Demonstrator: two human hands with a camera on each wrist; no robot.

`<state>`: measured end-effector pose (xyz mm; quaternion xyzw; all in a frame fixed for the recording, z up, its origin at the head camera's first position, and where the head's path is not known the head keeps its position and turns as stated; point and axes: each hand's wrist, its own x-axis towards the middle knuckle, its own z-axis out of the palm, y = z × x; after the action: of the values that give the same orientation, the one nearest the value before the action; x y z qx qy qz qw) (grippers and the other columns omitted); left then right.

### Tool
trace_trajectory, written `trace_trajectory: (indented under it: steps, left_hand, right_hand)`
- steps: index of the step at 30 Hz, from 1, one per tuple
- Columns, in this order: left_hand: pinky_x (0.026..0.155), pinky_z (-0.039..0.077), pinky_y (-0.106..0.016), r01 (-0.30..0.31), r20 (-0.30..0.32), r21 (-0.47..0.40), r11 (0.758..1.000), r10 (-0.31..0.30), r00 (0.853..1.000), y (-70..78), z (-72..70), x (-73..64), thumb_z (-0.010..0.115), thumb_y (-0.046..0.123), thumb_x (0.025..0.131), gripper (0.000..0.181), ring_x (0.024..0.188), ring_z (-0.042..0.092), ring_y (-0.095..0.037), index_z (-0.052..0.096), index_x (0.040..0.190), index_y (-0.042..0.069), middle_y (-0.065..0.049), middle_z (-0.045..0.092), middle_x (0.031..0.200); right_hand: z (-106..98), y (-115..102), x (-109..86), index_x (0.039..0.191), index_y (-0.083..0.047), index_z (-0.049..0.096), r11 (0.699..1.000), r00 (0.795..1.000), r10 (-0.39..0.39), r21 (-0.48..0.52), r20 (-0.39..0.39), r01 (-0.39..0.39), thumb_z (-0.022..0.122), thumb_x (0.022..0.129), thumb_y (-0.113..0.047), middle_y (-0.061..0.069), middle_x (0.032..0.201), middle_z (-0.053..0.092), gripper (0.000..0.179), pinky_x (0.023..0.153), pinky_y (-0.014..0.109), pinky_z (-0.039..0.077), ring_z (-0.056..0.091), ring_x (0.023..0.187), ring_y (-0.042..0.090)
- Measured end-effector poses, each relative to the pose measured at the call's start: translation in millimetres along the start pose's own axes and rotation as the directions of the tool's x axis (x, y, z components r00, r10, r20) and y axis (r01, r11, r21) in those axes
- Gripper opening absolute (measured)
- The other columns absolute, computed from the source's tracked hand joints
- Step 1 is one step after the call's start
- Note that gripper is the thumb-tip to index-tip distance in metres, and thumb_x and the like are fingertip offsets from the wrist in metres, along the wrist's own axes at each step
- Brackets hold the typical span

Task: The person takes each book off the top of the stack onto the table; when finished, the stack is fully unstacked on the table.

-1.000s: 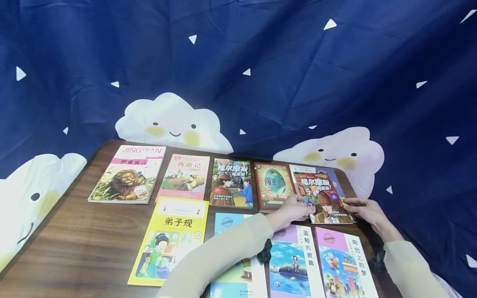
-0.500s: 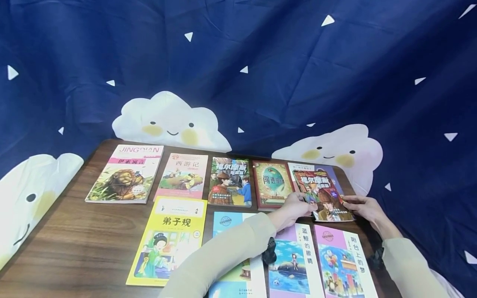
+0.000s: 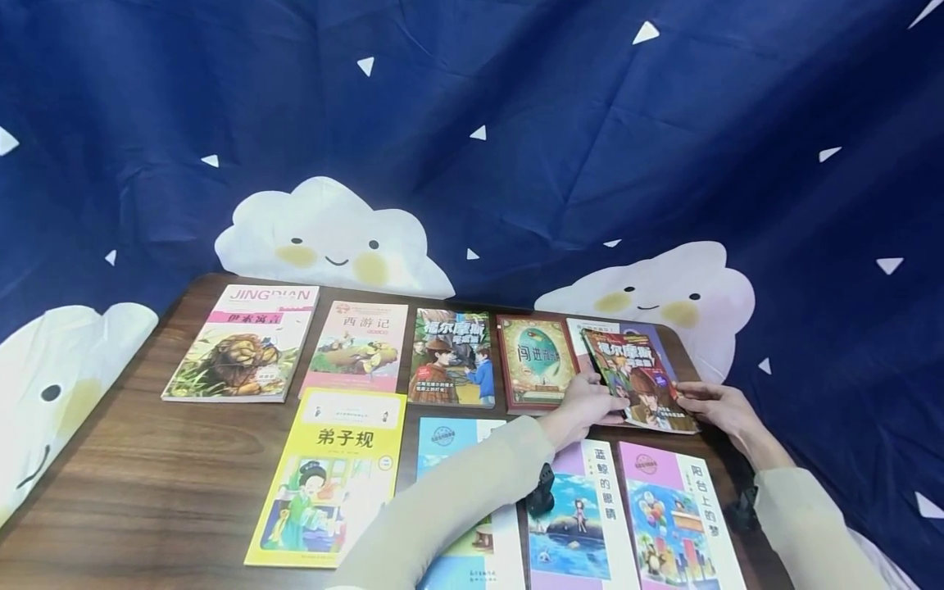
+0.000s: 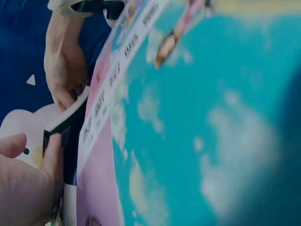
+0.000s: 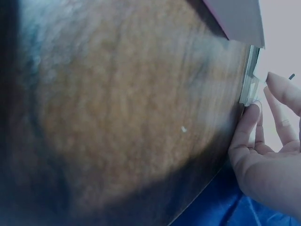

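A comic-style detective book with a man in a deerstalker on its cover lies over a white and purple book at the table's right back. Its left side looks lifted off the one beneath. My left hand holds its lower left edge; in the left wrist view, a finger lies on the book's dark corner. With fingers and thumb, my right hand pinches the right edge. The right wrist view has this hand at the book's page edge, just above the tabletop.
Left along the back row are a red-bordered book, another detective book, a pink book and a lion-cover book. In front lie a yellow book, a blue one and two purple-edged books. The wooden table ends at a curtain.
The detective book has shifted slightly back and turned, its left side rising, so more of the book beneath shows. Both hands have moved with it. The head view has shifted a little.
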<state>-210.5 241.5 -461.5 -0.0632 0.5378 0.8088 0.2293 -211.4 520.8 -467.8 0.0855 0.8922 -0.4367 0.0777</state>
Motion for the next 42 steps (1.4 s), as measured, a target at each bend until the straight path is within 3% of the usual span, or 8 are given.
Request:
trace_trajectory:
  steps: [6, 12, 18, 22, 26, 32, 37, 42]
  left_hand:
    - [0.086, 0.071, -0.045, -0.003, 0.009, 0.018, 1.000, 0.003, 1.000, -0.7, 4.4, 9.4, 0.074, -0.016, 0.087, 0.063, 0.113, 0.072, -0.042, 0.050, 0.145, -0.008, -0.023, 0.064, 0.128]
    - [0.085, 0.071, -0.048, -0.019, 0.003, 0.023, 1.000, 0.018, 1.000, 0.6, 5.0, 14.4, 0.071, -0.022, 0.084, 0.053, 0.105, 0.074, -0.043, 0.057, 0.131, -0.003, -0.020, 0.065, 0.118]
    - [0.083, 0.071, -0.047, -0.032, 0.024, 0.057, 0.998, 0.031, 0.999, 6.8, -5.5, 12.0, 0.068, -0.022, 0.080, 0.050, 0.100, 0.073, -0.035, 0.060, 0.124, 0.001, -0.015, 0.063, 0.114]
    - [0.081, 0.072, -0.043, -0.032, 0.072, 0.074, 0.997, 0.027, 0.997, 20.3, -18.8, 3.3, 0.068, -0.021, 0.078, 0.052, 0.093, 0.073, -0.031, 0.061, 0.123, 0.002, -0.012, 0.063, 0.112]
    - [0.077, 0.072, -0.039, -0.047, 0.128, 0.132, 0.990, 0.030, 0.991, 38.3, -37.5, -8.2, 0.070, -0.017, 0.080, 0.051, 0.087, 0.075, -0.028, 0.062, 0.125, 0.005, -0.009, 0.064, 0.112]
    - [0.085, 0.072, -0.041, -0.082, 0.216, 0.198, 0.977, 0.038, 0.976, 66.6, -77.7, -31.4, 0.070, -0.013, 0.088, 0.056, 0.096, 0.075, -0.026, 0.058, 0.140, 0.005, -0.015, 0.064, 0.128]
    - [0.083, 0.072, -0.038, -0.106, 0.242, 0.219, 0.970, 0.052, 0.969, 92.0, -121.9, -58.2, 0.068, -0.012, 0.091, 0.058, 0.094, 0.073, -0.021, 0.055, 0.145, 0.006, -0.020, 0.063, 0.138]
    - [0.087, 0.071, -0.040, -0.130, 0.261, 0.238, 0.963, 0.066, 0.963, 119.3, -176.6, -96.3, 0.061, -0.011, 0.095, 0.061, 0.091, 0.072, -0.016, 0.047, 0.152, 0.006, -0.022, 0.059, 0.146]
  right_hand:
    - [-2, 0, 0.2, 0.143, 0.014, 0.054, 1.000, 1.000, 0.002, -0.015, -0.002, -0.003, 0.074, 0.100, -0.023, -0.030, 0.094, 0.068, 0.059, 0.073, 0.011, 0.059, 0.062, 0.085, -0.012]
    - [-2, 0, 0.6, 0.146, 0.016, 0.049, 1.000, 1.000, 0.008, -0.005, 0.007, -0.008, 0.072, 0.101, -0.022, -0.024, 0.097, 0.072, 0.063, 0.074, 0.011, 0.060, 0.062, 0.085, -0.012]
    - [-3, 0, 3.1, 0.148, 0.016, 0.045, 0.999, 0.999, 0.033, -0.040, 0.006, -0.033, 0.073, 0.101, -0.022, -0.013, 0.108, 0.076, 0.067, 0.074, 0.012, 0.060, 0.062, 0.085, -0.013]
    - [-4, -3, 3.6, 0.150, 0.015, 0.044, 0.997, 0.999, 0.038, -0.070, -0.013, -0.039, 0.071, 0.101, -0.021, -0.002, 0.115, 0.076, 0.066, 0.073, 0.013, 0.061, 0.061, 0.083, -0.013]
    - [-3, -7, 2.9, 0.149, 0.016, 0.044, 0.995, 0.998, 0.054, -0.084, -0.039, -0.057, 0.071, 0.101, -0.021, 0.003, 0.114, 0.076, 0.067, 0.071, 0.014, 0.061, 0.061, 0.081, -0.011]
    - [-3, -8, 3.4, 0.145, 0.018, 0.047, 0.994, 0.996, 0.073, -0.076, -0.051, -0.077, 0.073, 0.099, -0.019, -0.005, 0.101, 0.076, 0.064, 0.068, 0.014, 0.061, 0.061, 0.077, -0.009]
    - [-2, -10, 3.6, 0.143, 0.018, 0.049, 0.992, 0.994, 0.085, -0.085, -0.063, -0.090, 0.074, 0.097, -0.018, -0.009, 0.096, 0.074, 0.063, 0.067, 0.015, 0.060, 0.060, 0.076, -0.008]
    - [-2, -12, 3.6, 0.143, 0.017, 0.050, 0.990, 0.994, 0.088, -0.105, -0.067, -0.094, 0.074, 0.098, -0.019, 0.002, 0.105, 0.076, 0.063, 0.067, 0.015, 0.060, 0.061, 0.077, -0.007]
